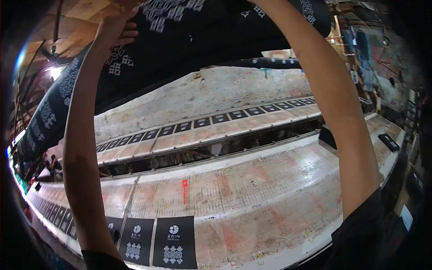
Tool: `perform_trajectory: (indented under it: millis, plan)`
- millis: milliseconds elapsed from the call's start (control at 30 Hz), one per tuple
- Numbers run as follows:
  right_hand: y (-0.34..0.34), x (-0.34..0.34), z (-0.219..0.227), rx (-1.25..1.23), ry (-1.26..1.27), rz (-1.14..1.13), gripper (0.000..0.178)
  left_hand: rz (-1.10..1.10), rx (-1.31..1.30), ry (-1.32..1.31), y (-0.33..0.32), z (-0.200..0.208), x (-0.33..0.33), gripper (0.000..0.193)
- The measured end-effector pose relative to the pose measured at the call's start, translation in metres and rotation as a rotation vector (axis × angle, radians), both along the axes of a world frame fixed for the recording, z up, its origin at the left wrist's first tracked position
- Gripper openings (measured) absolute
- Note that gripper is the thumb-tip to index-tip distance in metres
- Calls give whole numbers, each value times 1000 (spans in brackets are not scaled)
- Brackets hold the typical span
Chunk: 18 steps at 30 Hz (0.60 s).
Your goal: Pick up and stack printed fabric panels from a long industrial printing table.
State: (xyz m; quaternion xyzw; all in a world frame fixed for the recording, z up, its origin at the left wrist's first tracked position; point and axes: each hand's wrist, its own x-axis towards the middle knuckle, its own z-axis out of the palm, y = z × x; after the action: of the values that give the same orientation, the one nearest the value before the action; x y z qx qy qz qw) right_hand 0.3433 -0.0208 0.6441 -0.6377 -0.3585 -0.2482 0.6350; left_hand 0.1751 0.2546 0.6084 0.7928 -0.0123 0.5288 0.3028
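Observation:
A long black cloth with white geometric prints (180,49) hangs across the top of the view. My left hand (118,28) is raised against it at the upper left. Its upper fingers are closed on the cloth near the top edge, while the lower fingers curl loosely in front. My right arm (321,76) reaches up past the cloth's right part, and the hand itself is beyond the upper edge. Below, black printed pieces (175,243) lie flat in a row on the near long table (270,216), each with a white emblem and a diamond pattern.
Behind runs a second long table (130,150) with a row of dark printed pieces (220,118). A dark gap with clutter separates the two tables. Dark objects (388,142) rest at the near table's right end. A lamp (56,73) glows at the left.

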Motion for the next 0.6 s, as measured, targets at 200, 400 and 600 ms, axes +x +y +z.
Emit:
perform_trajectory:
  millis: [200, 400, 600]
  plan:
    - [-89, 98, 19, -72, -82, -234, 60, 156, 159, 16, -34, 10, 34, 61]
    - [-107, 113, 4, -4, -23, -361, 78, -193, 35, 226, -42, 29, 95, 69]
    - [-107, 157, 34, -173, -192, -255, 62, -884, -198, 652, -13, 82, 138, 75]
